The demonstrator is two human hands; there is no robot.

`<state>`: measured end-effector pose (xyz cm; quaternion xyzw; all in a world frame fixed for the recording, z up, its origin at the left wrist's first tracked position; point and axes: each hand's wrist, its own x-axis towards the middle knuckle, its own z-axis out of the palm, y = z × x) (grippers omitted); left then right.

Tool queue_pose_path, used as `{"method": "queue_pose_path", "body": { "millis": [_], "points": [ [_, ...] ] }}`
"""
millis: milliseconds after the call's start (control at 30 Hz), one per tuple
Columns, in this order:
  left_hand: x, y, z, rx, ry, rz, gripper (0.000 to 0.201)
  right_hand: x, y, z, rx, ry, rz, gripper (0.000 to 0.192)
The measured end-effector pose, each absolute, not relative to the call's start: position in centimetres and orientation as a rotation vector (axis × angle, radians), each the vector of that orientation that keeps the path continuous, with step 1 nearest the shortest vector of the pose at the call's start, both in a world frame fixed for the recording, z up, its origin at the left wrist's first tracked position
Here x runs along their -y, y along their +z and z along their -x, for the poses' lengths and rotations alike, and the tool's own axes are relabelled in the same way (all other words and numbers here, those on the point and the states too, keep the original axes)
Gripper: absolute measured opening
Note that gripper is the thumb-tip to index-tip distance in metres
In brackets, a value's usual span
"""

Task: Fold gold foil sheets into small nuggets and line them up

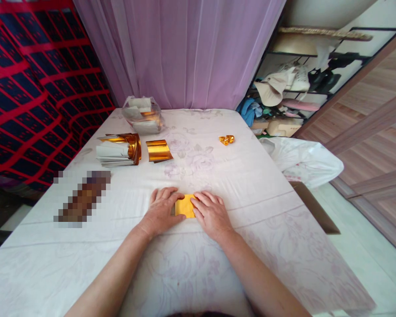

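Note:
A small yellow-gold sheet of paper [185, 207] lies flat on the table between my two hands. My left hand [165, 209] rests at its left edge, with the thumb and fingers apart and touching it. A narrow grey strip shows along that edge. Over the right edge lie the stretched fingers of my right hand [213, 213], pressing the sheet down. Beyond my left hand are a few shiny gold foil sheets [159, 150]. Left of those stands a thick stack of foil-backed paper [117, 152], curled at one side.
A clear plastic bag [143, 116] of more paper sits at the back left of the table [198, 273]. A folded gold foil piece [226, 140] lies at the back right. A blurred patch [84, 198] covers something at left. A white bag [303, 163] and shelves [293, 90] stand right.

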<state>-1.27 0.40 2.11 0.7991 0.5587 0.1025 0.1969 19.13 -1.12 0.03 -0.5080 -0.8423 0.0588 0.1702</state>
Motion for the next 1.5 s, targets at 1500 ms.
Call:
{"method": "queue_pose_path", "body": {
  "millis": [1500],
  "points": [
    [-1.3, 3.0, 2.2, -1.466, 0.139, -2.233, 0.052, 1.8, 0.1, -19.2, 2.319, 0.219, 1.573, 0.034]
  ]
}}
